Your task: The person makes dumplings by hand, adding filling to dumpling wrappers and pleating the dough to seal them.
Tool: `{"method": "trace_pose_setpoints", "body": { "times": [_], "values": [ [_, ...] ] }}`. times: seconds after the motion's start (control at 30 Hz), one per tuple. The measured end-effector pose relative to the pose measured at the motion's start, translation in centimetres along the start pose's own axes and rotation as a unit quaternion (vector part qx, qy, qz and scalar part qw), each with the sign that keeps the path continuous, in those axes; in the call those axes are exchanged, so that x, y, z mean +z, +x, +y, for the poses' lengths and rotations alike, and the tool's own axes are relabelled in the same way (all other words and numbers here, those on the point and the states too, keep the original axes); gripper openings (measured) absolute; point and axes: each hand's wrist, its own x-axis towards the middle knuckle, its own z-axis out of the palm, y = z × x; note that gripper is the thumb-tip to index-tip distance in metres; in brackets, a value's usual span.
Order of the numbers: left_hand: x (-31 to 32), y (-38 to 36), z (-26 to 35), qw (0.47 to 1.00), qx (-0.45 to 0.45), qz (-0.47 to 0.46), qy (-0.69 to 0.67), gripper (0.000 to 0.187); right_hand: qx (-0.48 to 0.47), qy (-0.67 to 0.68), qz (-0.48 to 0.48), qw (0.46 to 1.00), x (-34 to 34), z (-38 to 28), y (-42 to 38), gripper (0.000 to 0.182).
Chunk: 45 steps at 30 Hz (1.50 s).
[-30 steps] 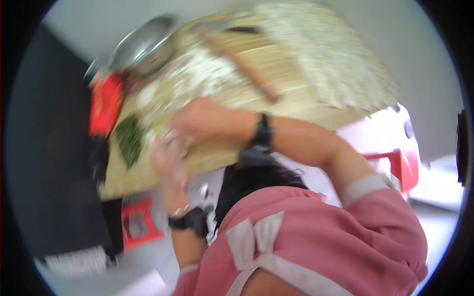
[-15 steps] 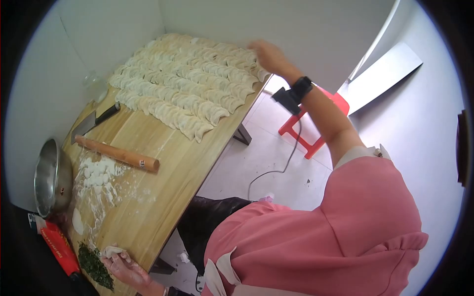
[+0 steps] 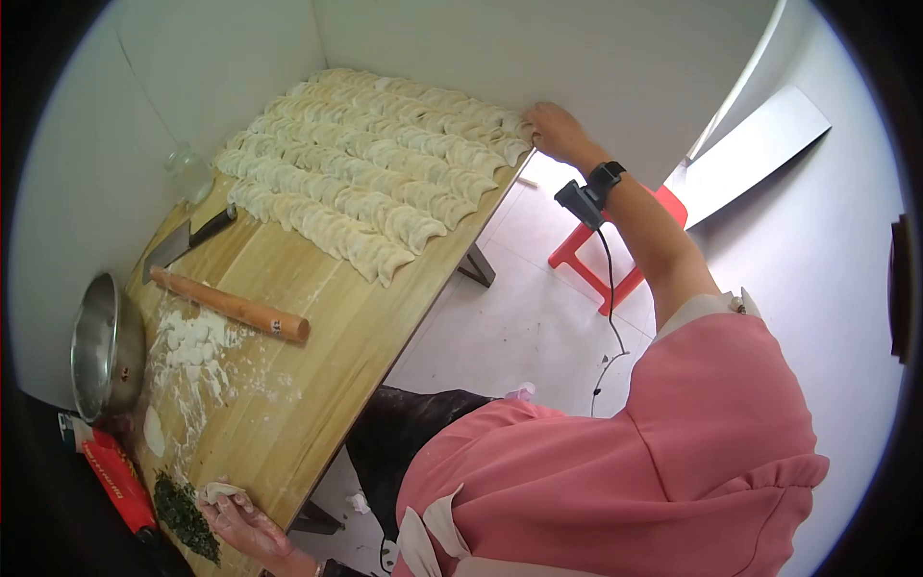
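Note:
At the lower left, my left hand [image 3: 236,529] is closed around a pale dumpling wrapper [image 3: 223,491], just beside a heap of chopped greens [image 3: 183,514]. Whether the wrapper has filling inside is hidden. My right arm reaches to the table's far right corner. There my right hand [image 3: 558,127] has its fingers curled down against the end of the rows of dumplings [image 3: 365,154]. Its fingertips touch the last dumplings; what lies between them, if anything, is hidden. A black strapped device sits on the right wrist with a cable hanging.
On the wooden table [image 3: 317,385] lie a rolling pin [image 3: 231,306], a cleaver [image 3: 183,238] and floured dough pieces [image 3: 192,341]. A steel bowl [image 3: 108,351] and a red packet [image 3: 115,476] stand along the left edge. A red stool [image 3: 611,264] is beyond the right edge.
My right hand has moved right and slightly down, from above the back dumplings to the corner at the row's end. My left hand stays with the wrapper. The wrist cable has swung.

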Motion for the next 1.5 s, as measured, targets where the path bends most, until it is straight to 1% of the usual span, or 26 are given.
{"method": "trace_pose_setpoints", "body": {
  "times": [0.07,0.1,0.17,0.3,0.37,0.4,0.43,0.47,0.5,0.53,0.57,0.6,0.63,0.7,0.73,0.77,0.87,0.9,0.97,1.0,1.13,1.2,1.23,1.3,1.47,1.5],
  "values": [
    [-0.3,0.1,-0.2,1.000,-0.002,0.003,-0.001,0.019,-0.042,0.004,0.031,0.999,0.5,0.5,0.1,0.023],
    [-0.1,0.1,-0.1,1.000,-0.003,0.007,-0.002,0.019,-0.041,0.004,0.031,0.999,0.5,0.4,0.2,0.023],
    [0.2,0.0,0.0,1.000,-0.006,0.019,0.000,0.019,-0.005,0.017,0.018,1.000,0.5,0.3,0.3,0.020],
    [0.4,0.0,0.0,0.999,0.005,0.033,-0.002,0.018,0.005,0.010,-0.034,0.999,-0.2,0.4,0.6,0.019],
    [0.0,-0.1,0.0,1.000,0.002,0.024,0.008,0.019,0.013,0.012,0.027,0.999,-0.4,0.5,-0.1,0.018],
    [0.0,-0.1,0.1,1.000,-0.002,0.014,0.018,0.021,0.013,0.011,0.026,1.000,-0.5,0.6,-0.5,0.018],
    [0.2,-0.1,0.1,1.000,-0.003,0.015,0.016,0.021,0.086,0.224,0.060,0.969,-0.6,0.7,-0.7,0.016],
    [0.4,-0.3,0.0,0.999,-0.002,0.034,0.011,0.021,0.155,0.425,0.091,0.887,-0.6,0.9,-0.9,0.015],
    [0.7,-0.3,0.1,0.999,-0.001,0.053,0.004,0.021,0.154,0.423,0.092,0.888,-1.1,0.7,-1.1,0.015],
    [0.8,-0.1,0.1,0.999,0.000,0.051,0.002,0.021,0.135,0.596,0.042,0.790,-1.8,0.3,-1.5,0.014],
    [0.8,0.0,0.3,0.999,-0.005,0.044,0.006,0.021,0.110,0.744,-0.009,0.659,-2.3,-0.2,-1.9,0.014],
    [0.8,0.1,0.3,0.999,-0.010,0.038,0.011,0.020,0.060,0.778,-0.033,0.624,-2.2,-0.9,-1.9,0.016],
    [0.5,0.1,0.1,0.999,-0.009,0.036,0.010,0.020,0.060,0.778,-0.031,0.625,-2.6,-2.1,-2.1,0.016],
    [0.0,0.1,-0.2,1.000,-0.003,0.024,-0.005,0.018,0.056,0.817,-0.075,0.569,-3.6,-4.8,-2.8,0.023],
    [0.1,0.0,0.0,1.000,-0.001,0.026,-0.003,0.018,0.023,0.817,-0.108,0.566,-4.0,-5.6,-3.0,0.027],
    [0.2,-0.1,0.1,1.000,-0.003,0.026,-0.005,0.017,0.022,0.818,-0.109,0.564,-4.0,-6.5,-3.2,0.027],
    [0.5,-0.2,0.1,0.999,0.000,0.034,-0.007,0.018,-0.004,0.855,-0.156,0.495,-4.6,-9.3,-3.7,0.032],
    [0.5,-0.2,0.1,0.999,0.004,0.040,-0.009,0.020,-0.005,0.856,-0.157,0.493,-4.9,-9.7,-3.7,0.032],
    [0.4,-0.2,0.0,0.999,0.004,0.039,-0.012,0.019,-0.061,0.847,-0.202,0.487,-5.4,-10.4,-3.7,0.034],
    [0.4,-0.2,0.0,0.999,0.004,0.038,-0.017,0.018,-0.042,0.860,-0.162,0.482,-5.7,-11.6,-4.1,0.033],
    [1.0,-0.3,0.2,0.999,0.009,0.043,-0.019,0.015,-0.023,0.858,-0.180,0.480,-7.9,-13.5,-4.6,0.034],
    [1.1,-0.4,0.3,0.999,0.011,0.042,-0.015,0.014,-0.057,0.872,-0.225,0.431,-8.4,-14.3,-4.8,0.036],
    [1.1,-0.3,0.4,0.999,0.011,0.043,-0.014,0.014,-0.058,0.872,-0.226,0.430,-8.1,-14.8,-5.0,0.036],
    [1.0,-0.3,0.4,1.000,0.014,0.020,-0.011,0.014,-0.076,0.896,-0.227,0.375,-7.4,-15.9,-5.4,0.035],
    [1.1,-0.4,0.4,0.999,0.008,0.040,-0.012,0.013,-0.082,0.891,-0.255,0.366,-7.8,-17.5,-6.2,0.027],
    [1.1,-0.4,0.4,0.999,0.010,0.035,-0.012,0.013,-0.090,0.886,-0.255,0.378,-8.0,-17.6,-6.2,0.025]
  ]
}}
